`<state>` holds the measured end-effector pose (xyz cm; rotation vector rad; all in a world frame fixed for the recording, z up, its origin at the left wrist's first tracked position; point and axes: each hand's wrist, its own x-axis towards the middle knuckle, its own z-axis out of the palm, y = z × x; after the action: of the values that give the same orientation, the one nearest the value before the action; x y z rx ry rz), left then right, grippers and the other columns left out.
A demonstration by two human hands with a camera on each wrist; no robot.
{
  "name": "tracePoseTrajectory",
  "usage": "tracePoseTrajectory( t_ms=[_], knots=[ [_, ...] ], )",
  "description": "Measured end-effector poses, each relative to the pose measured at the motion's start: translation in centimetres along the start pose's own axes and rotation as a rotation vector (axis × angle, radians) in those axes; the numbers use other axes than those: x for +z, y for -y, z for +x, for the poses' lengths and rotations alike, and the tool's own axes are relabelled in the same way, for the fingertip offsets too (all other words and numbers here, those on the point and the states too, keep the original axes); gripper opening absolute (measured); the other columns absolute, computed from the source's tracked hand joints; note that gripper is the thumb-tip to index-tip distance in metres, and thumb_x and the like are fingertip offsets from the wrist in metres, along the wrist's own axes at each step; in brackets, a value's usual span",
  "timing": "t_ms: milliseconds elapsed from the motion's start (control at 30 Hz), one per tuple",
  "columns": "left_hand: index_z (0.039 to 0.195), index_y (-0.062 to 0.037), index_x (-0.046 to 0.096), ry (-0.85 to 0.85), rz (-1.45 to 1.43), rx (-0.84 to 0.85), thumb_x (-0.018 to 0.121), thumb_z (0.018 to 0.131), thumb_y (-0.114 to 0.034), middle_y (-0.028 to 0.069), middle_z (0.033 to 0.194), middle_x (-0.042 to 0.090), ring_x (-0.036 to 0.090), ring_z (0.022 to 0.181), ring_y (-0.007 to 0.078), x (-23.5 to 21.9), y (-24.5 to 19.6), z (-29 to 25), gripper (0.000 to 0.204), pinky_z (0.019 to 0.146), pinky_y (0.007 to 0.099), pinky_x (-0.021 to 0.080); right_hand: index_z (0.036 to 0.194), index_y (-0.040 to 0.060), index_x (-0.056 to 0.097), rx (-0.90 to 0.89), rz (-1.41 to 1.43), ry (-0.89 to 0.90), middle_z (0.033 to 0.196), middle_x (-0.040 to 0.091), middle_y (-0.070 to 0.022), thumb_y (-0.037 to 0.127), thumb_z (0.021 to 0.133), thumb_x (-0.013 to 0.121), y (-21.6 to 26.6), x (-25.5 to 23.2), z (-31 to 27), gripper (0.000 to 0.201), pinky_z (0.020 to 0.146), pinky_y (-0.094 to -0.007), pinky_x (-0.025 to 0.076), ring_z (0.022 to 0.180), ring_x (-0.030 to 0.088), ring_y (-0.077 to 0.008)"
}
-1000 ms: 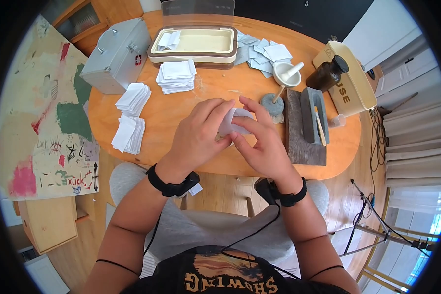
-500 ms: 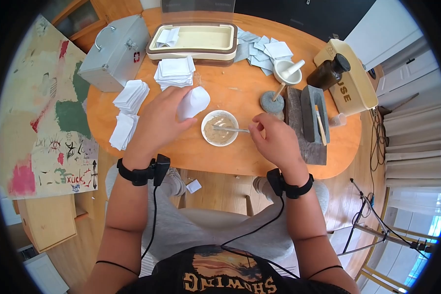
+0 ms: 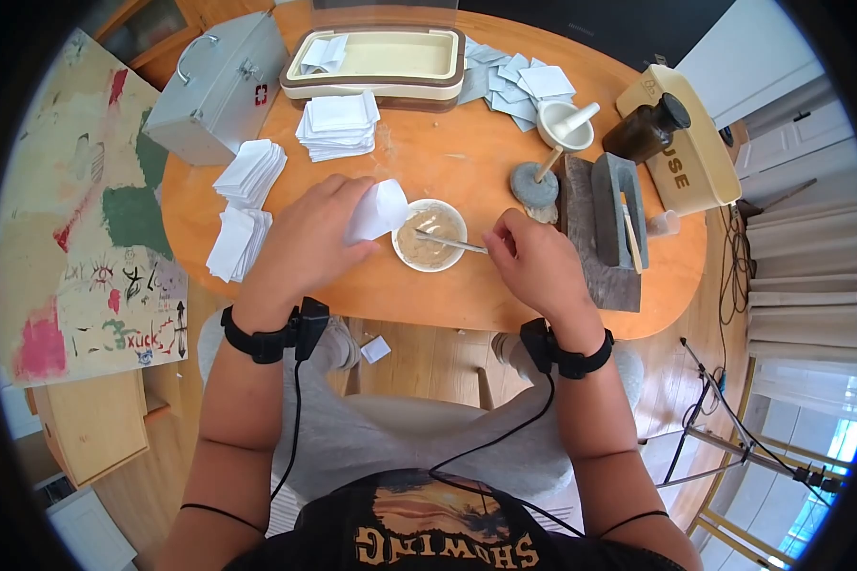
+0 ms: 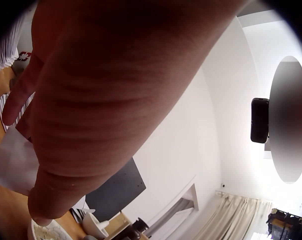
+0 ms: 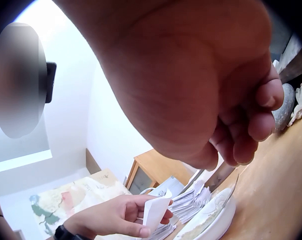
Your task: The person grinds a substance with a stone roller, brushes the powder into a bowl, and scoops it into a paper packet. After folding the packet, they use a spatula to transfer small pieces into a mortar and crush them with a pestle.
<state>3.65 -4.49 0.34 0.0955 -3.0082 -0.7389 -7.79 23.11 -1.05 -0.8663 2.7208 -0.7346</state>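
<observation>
Since a moment ago our left hand (image 3: 305, 243) is bringing the pinched paper (image 3: 376, 211) closer to the bowl (image 3: 429, 235) on the bench (image 3: 448, 162), while our right hand (image 3: 533, 262), seemingly pinching the spoon (image 3: 450, 245), is risking a spill.

A lived-in home room: an oval wooden table (image 3: 419, 162) on plank flooring, a painted canvas (image 3: 86, 219) at 9 o'clock, curtains (image 3: 800, 276) at 3 o'clock, a wooden cabinet (image 3: 90, 433) at 8 o'clock.
</observation>
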Motion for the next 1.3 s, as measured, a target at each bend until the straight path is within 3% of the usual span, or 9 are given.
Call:
tracePoseTrajectory(
  t_ms=[133, 233, 300, 433, 600, 733, 800, 900, 1300],
  knots=[
    [0.146, -0.0012, 0.059, 0.005, 0.001, -0.010, 0.088, 0.081, -0.014, 0.0186, 0.131, 0.066, 0.066, 0.118, 0.0390, -0.1, -0.4, 0.1, 0.072, 0.099, 0.0450, 0.055, 0.095, 0.0034, 0.071, 0.035, -0.046, 0.116, 0.082, 0.072, -0.0196, 0.027, 0.101, 0.072, -0.2, 0.2, -0.2, 0.025, 0.070, -0.0497, 0.055, 0.079, 0.071, -0.0424],
    [0.145, -0.0013, 0.059, 0.005, 0.002, -0.010, 0.088, 0.081, -0.014, 0.0186, 0.131, 0.066, 0.066, 0.118, 0.0391, -0.1, -0.4, 0.2, 0.072, 0.099, 0.0448, 0.055, 0.095, 0.0041, 0.071, -0.080, -0.080, 0.115, 0.084, 0.073, -0.0179, 0.027, 0.101, 0.072, -0.9, 0.9, -0.2, 0.023, 0.071, -0.0504, 0.055, 0.080, 0.071, -0.0417],
    [0.145, -0.0014, 0.060, 0.006, -0.005, -0.020, 0.088, 0.081, -0.014, 0.0184, 0.132, 0.067, 0.066, 0.119, 0.0388, 0.0, -0.6, 0.3, 0.071, 0.099, 0.0446, 0.055, 0.095, 0.0041, 0.071, -0.136, -0.052, 0.021, 0.086, 0.074, -0.0172, 0.025, 0.100, 0.073, -0.9, 0.6, -0.4, 0.021, 0.071, -0.0505, 0.055, 0.081, 0.071, -0.0413],
    [0.145, -0.0017, 0.060, -0.029, 0.021, -0.018, 0.088, 0.081, -0.015, 0.0180, 0.133, 0.067, 0.066, 0.120, 0.0381, 0.3, -0.6, 0.4, 0.071, 0.100, 0.0443, 0.055, 0.091, 0.0040, 0.067, -0.154, -0.096, 0.006, 0.087, 0.073, -0.0170, 0.023, 0.100, 0.072, -0.5, -0.2, -0.4, 0.021, 0.073, -0.0507, 0.057, 0.084, 0.072, -0.0397],
    [0.145, -0.0021, 0.060, -0.025, 0.039, -0.037, 0.088, 0.081, -0.016, 0.0175, 0.134, 0.067, 0.066, 0.120, 0.0375, 0.4, -0.9, 0.4, 0.071, 0.099, 0.0440, 0.056, 0.087, 0.0052, 0.064, -0.267, -0.175, -0.189, 0.082, 0.069, -0.0145, 0.021, 0.097, 0.074, -0.8, 1.6, 0.0, 0.021, 0.069, -0.0471, 0.056, 0.079, 0.071, -0.0372],
    [0.145, -0.0018, 0.060, -0.003, 0.033, -0.055, 0.088, 0.081, -0.016, 0.0176, 0.134, 0.067, 0.067, 0.120, 0.0375, 0.4, -0.9, 0.5, 0.071, 0.099, 0.0439, 0.056, 0.090, 0.0055, 0.065, -0.330, -0.173, -0.070, 0.085, 0.069, -0.0149, 0.021, 0.098, 0.075, -0.6, 1.0, -0.3, 0.020, 0.071, -0.0491, 0.055, 0.081, 0.069, -0.0398],
    [0.145, -0.0017, 0.060, -0.004, 0.030, -0.050, 0.088, 0.081, -0.016, 0.0177, 0.134, 0.067, 0.067, 0.119, 0.0376, 0.4, -0.7, 0.5, 0.071, 0.098, 0.0439, 0.056, 0.087, 0.0063, 0.064, -0.371, -0.216, -0.113, 0.082, 0.069, -0.0123, 0.020, 0.094, 0.077, -0.6, 0.5, -0.7, 0.021, 0.069, -0.0455, 0.057, 0.078, 0.071, -0.0342],
    [0.145, -0.0017, 0.060, -0.007, 0.023, -0.060, 0.088, 0.081, -0.016, 0.0178, 0.134, 0.067, 0.067, 0.119, 0.0379, 0.4, -0.8, 0.5, 0.072, 0.098, 0.0440, 0.056, 0.086, 0.0065, 0.064, -0.344, -0.292, -0.192, 0.080, 0.069, -0.0114, 0.021, 0.093, 0.078, -0.5, 0.2, -0.7, 0.021, 0.068, -0.0444, 0.057, 0.076, 0.071, -0.0327],
    [0.146, -0.0043, 0.060, 0.026, 0.013, -0.089, 0.087, 0.081, -0.015, 0.0181, 0.134, 0.067, 0.066, 0.121, 0.0385, 0.4, -1.2, 0.7, 0.072, 0.102, 0.0445, 0.055, 0.084, 0.0070, 0.064, -0.332, -0.314, -0.172, 0.077, 0.068, -0.0113, 0.023, 0.094, 0.079, -0.8, 0.2, -0.7, 0.024, 0.065, -0.0434, 0.057, 0.072, 0.071, -0.0322]
  ],
)
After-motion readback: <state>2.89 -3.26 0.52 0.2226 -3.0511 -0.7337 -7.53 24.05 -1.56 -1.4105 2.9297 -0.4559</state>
